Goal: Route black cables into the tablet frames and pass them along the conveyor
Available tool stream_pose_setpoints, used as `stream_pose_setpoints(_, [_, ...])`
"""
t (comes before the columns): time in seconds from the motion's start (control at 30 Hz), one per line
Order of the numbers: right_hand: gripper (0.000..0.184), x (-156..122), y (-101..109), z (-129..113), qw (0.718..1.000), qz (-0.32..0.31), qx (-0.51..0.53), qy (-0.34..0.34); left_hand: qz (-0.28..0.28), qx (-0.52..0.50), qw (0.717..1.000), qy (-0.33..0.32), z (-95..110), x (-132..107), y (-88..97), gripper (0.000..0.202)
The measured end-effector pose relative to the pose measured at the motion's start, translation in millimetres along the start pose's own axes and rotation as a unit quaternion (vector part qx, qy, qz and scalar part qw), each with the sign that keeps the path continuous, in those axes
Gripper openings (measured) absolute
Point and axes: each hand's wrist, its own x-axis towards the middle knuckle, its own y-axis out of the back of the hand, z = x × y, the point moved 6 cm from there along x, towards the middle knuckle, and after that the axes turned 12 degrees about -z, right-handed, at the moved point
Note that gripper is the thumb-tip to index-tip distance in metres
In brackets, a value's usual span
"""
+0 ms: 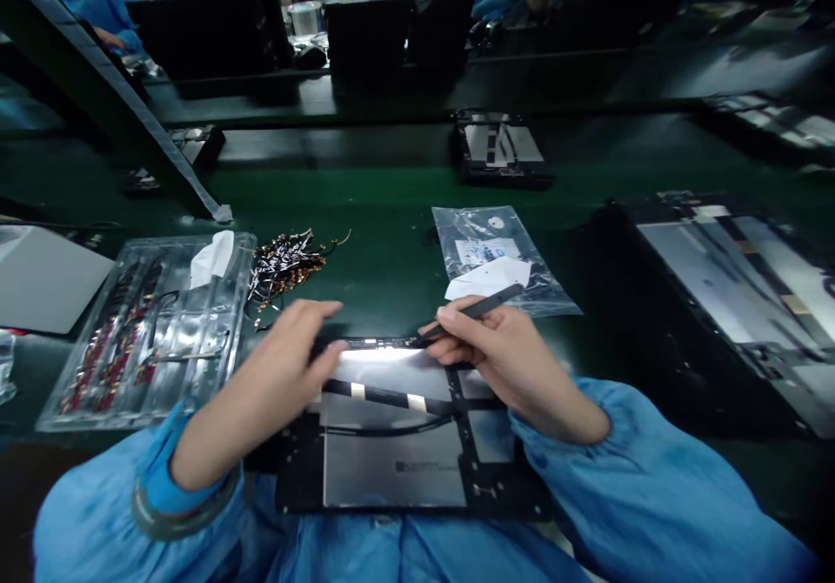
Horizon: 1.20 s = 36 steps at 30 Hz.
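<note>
An opened tablet-like device [391, 461] lies face down in front of me, showing silver plates, a black frame and a black cable held by pale tape strips. My left hand [287, 365] rests on its upper left edge with fingers stretched out, fingertips pressing near the top rim. My right hand [496, 352] is closed in a pen grip on a thin black stylus-like tool [479, 309], whose tip touches the device's top edge.
A clear plastic tray [150, 331] of small cable parts sits at left, a heap of loose small cables [283, 265] beside it. A plastic bag [496, 261] lies behind the device. More open devices [737, 287] [499, 148] lie on the green belt. Other workers in blue sit at the back.
</note>
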Motion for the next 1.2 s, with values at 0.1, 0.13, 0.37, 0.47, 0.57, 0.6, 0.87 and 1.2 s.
stream_pose_setpoints(0.1, [0.033,7.5,-1.1,1.3,0.996,0.017,-0.086,0.025,0.099,0.084,0.988,0.081,-36.0,-12.9,23.3,0.045])
stream_pose_setpoints(0.13, [0.033,9.4,-2.3,2.7,0.993,0.015,-0.114,0.026,0.109,0.087,0.985,0.102,-46.0,-17.6,28.3,0.047])
stream_pose_setpoints(0.37, [0.028,11.2,-5.6,9.3,0.958,0.013,-0.286,0.034,0.118,0.027,0.979,0.167,-83.2,-47.1,38.2,0.047])
stream_pose_setpoints(0.47, [0.025,6.1,-9.2,5.4,0.922,0.026,-0.377,0.087,0.127,0.026,0.976,0.175,-90.0,-52.6,36.4,0.045])
stream_pose_setpoints(0.57, [0.026,-0.3,-10.0,-0.4,0.902,0.055,-0.408,0.129,0.138,0.04,0.974,0.175,-95.1,-56.9,36.4,0.047])
stream_pose_setpoints(0.6, [0.027,-1.1,-7.5,-0.7,0.912,0.068,-0.386,0.121,0.146,0.049,0.972,0.177,-97.3,-59.0,37.8,0.048])
stream_pose_setpoints(0.87, [0.041,-1.4,12.8,5.9,0.972,0.147,-0.183,0.022,0.277,0.164,0.905,0.279,-124.6,-96.5,67.3,0.033])
stream_pose_setpoints(1.2, [0.048,-0.9,6.0,4.4,0.96,0.15,-0.237,-0.006,0.153,0.419,0.864,0.233,-113.0,-98.4,32.0,0.023])
